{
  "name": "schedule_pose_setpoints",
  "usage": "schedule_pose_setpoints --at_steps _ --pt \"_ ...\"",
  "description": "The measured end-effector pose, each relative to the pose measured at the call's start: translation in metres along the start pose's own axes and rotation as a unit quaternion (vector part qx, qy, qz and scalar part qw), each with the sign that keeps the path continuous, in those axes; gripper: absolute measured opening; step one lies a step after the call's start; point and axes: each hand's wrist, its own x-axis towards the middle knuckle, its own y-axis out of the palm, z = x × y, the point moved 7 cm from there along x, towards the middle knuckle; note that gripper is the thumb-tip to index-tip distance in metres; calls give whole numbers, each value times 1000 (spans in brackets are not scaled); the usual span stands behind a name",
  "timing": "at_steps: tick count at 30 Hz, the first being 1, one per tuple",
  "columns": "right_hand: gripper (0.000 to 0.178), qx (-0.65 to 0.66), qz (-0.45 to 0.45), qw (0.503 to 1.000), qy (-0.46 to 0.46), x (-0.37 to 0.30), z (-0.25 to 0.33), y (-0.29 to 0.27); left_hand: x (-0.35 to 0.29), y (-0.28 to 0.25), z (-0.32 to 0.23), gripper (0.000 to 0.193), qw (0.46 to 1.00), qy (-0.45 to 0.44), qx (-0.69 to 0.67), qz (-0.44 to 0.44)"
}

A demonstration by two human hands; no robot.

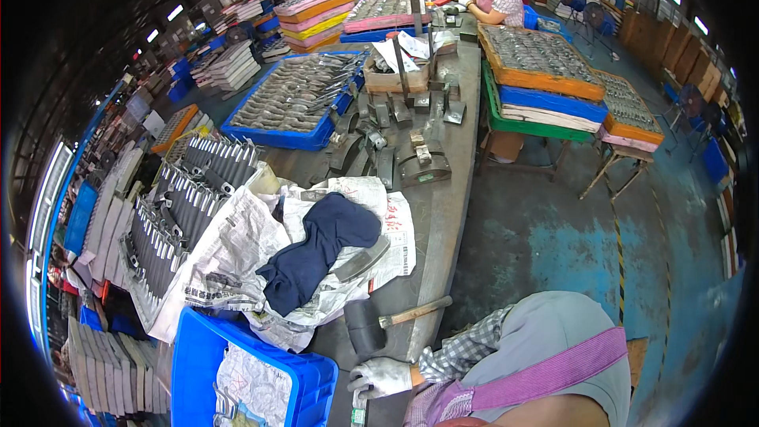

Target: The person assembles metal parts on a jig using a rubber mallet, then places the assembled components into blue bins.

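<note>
My right hand (381, 377), in a whitish work glove and checked sleeve, is low at the bench's near edge. Its fingers are curled, and anything inside them is hidden. A small piece with a green and white mark (359, 416) shows just below the fingertips. Beside the hand lies a mallet with a black head (364, 329) and wooden handle (417, 311). Left of the hand, a blue bin (316, 383) holds crumpled paper and a few metal forks (225, 407). My left hand is out of view.
Dark blue cloth (316, 245) lies on newspaper (229, 257) over the bench (439, 245). Metal blocks (385, 166) and upright rods stand farther along. Metal pieces fill a rack (178, 205) and blue tray (324, 134). Stacked trays (545, 103) stand right; a co-worker (494, 0) is at the far end.
</note>
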Motion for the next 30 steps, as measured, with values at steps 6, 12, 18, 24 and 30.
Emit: schedule_pose_setpoints --at_steps 6,12,18,24,30 --pt "36 2 4 1000 6 -1 4 -1 -5 -3 2 32 1000 -18 0 19" --pt "33 21 -15 1000 6 1 6 -9 -6 -4 2 32 999 -34 0 39" --pt "34 17 -4 1000 9 2 1 -6 -5 -2 0 33 997 -47 -2 58" --pt "34 1 -5 1000 0 -2 3 -3 -10 0 0 33 995 -63 -8 79" --pt "33 -6 3 1000 8 -2 2 0 -19 -3 3 34 992 -82 -12 97"
